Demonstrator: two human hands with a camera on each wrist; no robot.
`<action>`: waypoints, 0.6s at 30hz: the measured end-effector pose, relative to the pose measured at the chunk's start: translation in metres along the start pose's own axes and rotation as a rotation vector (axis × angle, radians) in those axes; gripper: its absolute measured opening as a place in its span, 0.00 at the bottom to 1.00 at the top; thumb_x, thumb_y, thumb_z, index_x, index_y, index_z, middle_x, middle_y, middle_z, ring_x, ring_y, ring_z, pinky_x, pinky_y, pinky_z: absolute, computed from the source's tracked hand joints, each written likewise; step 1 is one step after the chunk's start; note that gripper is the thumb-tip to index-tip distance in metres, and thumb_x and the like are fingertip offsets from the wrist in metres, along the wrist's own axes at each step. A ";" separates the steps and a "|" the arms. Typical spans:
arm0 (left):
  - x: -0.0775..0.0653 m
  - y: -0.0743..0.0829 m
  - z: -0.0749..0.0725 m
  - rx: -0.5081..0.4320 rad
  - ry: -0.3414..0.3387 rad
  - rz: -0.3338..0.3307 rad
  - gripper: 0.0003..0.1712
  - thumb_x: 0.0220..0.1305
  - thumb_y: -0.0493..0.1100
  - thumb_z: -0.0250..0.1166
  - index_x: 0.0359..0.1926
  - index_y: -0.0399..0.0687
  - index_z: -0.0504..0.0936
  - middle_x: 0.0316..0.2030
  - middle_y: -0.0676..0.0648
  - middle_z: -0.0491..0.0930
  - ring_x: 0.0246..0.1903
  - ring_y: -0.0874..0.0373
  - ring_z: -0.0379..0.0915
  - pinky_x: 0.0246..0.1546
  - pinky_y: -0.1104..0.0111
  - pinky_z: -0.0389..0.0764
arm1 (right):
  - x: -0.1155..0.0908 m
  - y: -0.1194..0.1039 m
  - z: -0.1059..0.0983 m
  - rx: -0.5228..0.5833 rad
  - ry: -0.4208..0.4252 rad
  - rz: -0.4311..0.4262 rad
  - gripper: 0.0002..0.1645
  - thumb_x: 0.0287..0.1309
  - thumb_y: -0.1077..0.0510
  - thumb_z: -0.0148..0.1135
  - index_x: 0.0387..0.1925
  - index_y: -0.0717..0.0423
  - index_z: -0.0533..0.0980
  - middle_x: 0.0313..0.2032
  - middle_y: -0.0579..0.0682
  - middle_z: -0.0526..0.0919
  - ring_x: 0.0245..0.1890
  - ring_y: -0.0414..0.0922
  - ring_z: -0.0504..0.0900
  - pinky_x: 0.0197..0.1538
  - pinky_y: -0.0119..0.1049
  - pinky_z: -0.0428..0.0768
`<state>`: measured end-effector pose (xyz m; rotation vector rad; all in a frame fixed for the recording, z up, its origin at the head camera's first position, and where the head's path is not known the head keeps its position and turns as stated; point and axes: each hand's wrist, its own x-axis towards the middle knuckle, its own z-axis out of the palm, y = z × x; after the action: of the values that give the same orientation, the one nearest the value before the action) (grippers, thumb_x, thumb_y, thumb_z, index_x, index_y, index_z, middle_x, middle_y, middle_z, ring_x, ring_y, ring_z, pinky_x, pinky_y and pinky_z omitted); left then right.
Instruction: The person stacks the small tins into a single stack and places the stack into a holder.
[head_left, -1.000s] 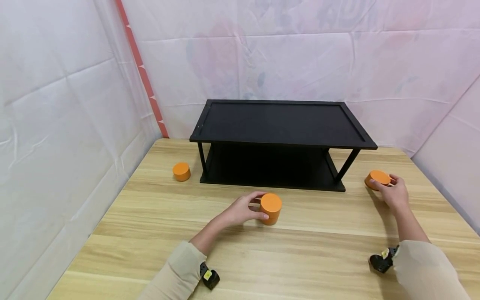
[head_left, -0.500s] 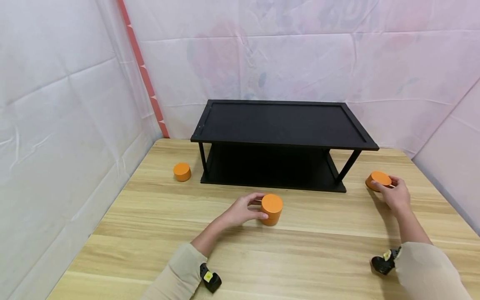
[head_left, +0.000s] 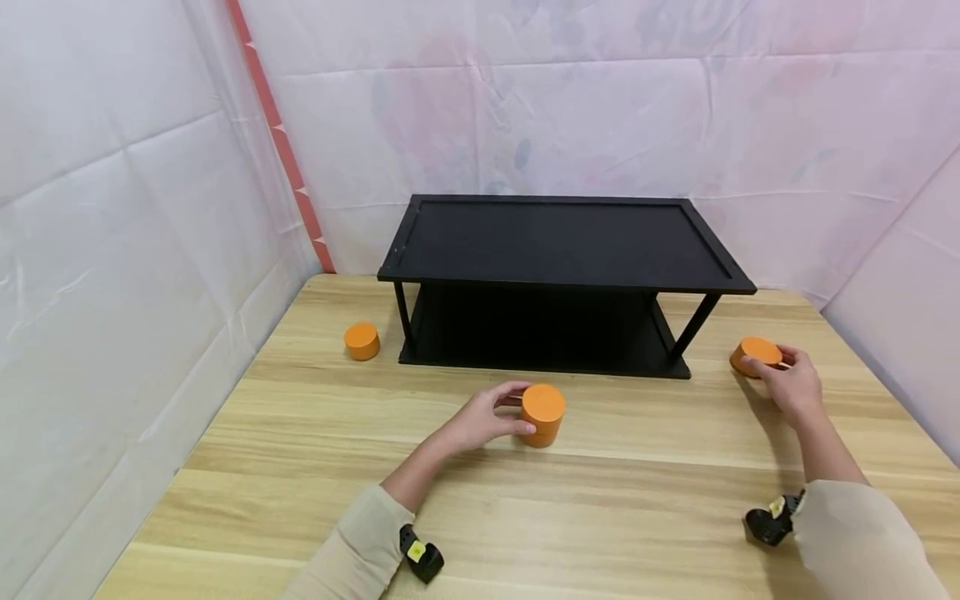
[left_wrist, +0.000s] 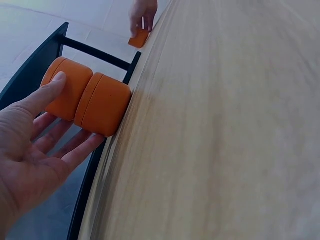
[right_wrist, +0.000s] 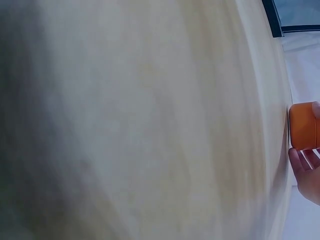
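Two round orange lidded tins are stacked upright on the table in the head view. My left hand grips the upper tin from the left, its thumb on the near side and its fingers behind. Below it the lower tin stands against the wood in the left wrist view, with fingertips close to its side. Right of the rack, my right hand holds another orange tin between thumb and fingers. The right wrist view catches only part of that tin at its edge.
A black two-tier rack stands at the back of the wooden table. Left of it sits one more orange tin. White sheeting hangs at the left, back and right. Each wrist carries a small black camera.
Both hands keep their grip, and the tins stay in place. Only the head view shifts slightly.
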<state>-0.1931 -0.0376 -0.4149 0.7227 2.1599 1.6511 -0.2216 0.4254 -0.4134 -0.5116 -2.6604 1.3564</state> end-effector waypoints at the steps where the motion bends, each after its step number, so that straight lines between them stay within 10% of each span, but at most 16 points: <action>1: 0.000 0.000 0.000 0.007 0.003 0.000 0.32 0.54 0.34 0.67 0.61 0.41 0.68 0.55 0.44 0.70 0.55 0.48 0.66 0.52 0.59 0.71 | 0.000 -0.001 0.000 0.000 -0.001 0.000 0.52 0.59 0.40 0.51 0.66 0.73 0.42 0.63 0.74 0.48 0.59 0.67 0.52 0.61 0.56 0.55; 10: 0.000 -0.003 -0.002 0.041 -0.003 0.034 0.32 0.55 0.40 0.68 0.61 0.46 0.68 0.55 0.49 0.71 0.54 0.56 0.67 0.51 0.68 0.72 | -0.002 -0.004 -0.004 -0.023 0.007 -0.014 0.50 0.61 0.42 0.51 0.66 0.73 0.43 0.62 0.74 0.50 0.58 0.66 0.54 0.61 0.52 0.59; 18: -0.001 -0.001 -0.002 0.019 -0.009 0.022 0.33 0.55 0.38 0.68 0.62 0.46 0.68 0.56 0.48 0.70 0.54 0.53 0.67 0.51 0.65 0.72 | -0.004 -0.007 -0.007 -0.026 -0.002 -0.045 0.51 0.60 0.42 0.53 0.65 0.74 0.44 0.61 0.74 0.53 0.53 0.63 0.59 0.34 0.17 0.67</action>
<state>-0.1934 -0.0396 -0.4159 0.7606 2.1717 1.6367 -0.2176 0.4252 -0.4035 -0.4504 -2.6780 1.3127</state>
